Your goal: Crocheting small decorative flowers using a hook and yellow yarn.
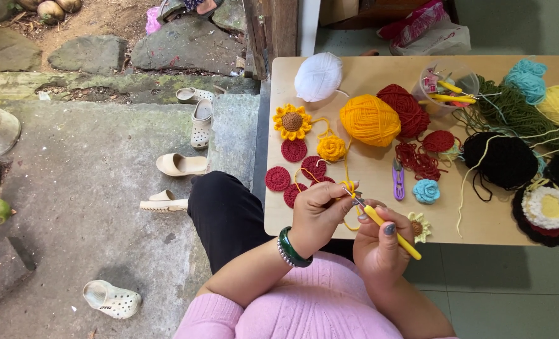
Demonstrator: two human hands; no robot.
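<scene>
Small piece of yellow crochet work [351,188], a knot of loops no bigger than the fingertips around it, held just above the near edge of the desk [480,226]. A strand of yellow yarn [345,160] runs from it up to the orange-yellow yarn ball [370,120]. Left hand [318,213], wearing a green bangle [292,248], is pinched closed on the piece. Right hand [380,242] is closed around a yellow-handled crochet hook [389,229], its metal tip touching the loops. Just beside the work lie red crocheted discs [294,150], a yellow crocheted rose [331,148] and a sunflower [292,122]; purple snips [398,182] and a blue rose [426,191] lie to the right. Farther back sit a white yarn ball [318,76] and a dark red yarn ball [408,108].
</scene>
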